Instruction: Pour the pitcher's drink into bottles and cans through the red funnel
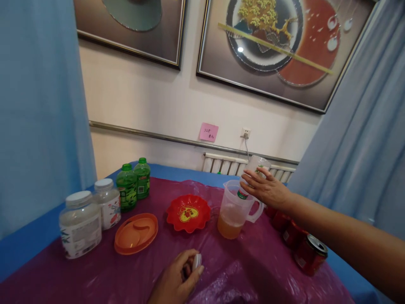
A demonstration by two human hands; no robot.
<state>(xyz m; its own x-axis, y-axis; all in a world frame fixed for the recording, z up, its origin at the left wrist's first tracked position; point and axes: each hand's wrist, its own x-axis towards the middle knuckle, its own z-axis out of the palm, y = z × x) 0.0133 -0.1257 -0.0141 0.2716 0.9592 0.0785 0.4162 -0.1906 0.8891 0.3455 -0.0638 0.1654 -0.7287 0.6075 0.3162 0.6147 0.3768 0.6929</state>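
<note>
Around my left hand (177, 274) the purple cover of the table (133, 278) lies bare on both sides, with a clear patch ahead of it too, short of the red scalloped dish (188, 213); beyond my right hand (268, 190) the cover gives way to a blue margin (190, 173), and the wall (142, 101) with its radiator (226, 165) closes off the far side. My left hand is curled, pinching a small whitish piece (197, 261), perhaps a cap. My right hand grips a clear container (257, 162), raised and tilted, its lower end in the mouth of the plastic jug (234, 207); I cannot see my thumb there. The jug stands upright just below my right hand, ahead and to the right of my left, amber liquid in its lower part and its handle toward my right forearm. That forearm passes over the red cans (310, 255), hiding some of them and hemming in that side. Left of my left hand, the orange lid (136, 233) lies near the dish, with clear jars (80, 228) and green bottles (127, 191) blocking the way farther left. I count one jug, one dish, one orange lid, two jars with white lids, two green bottles and at least three cans.
</note>
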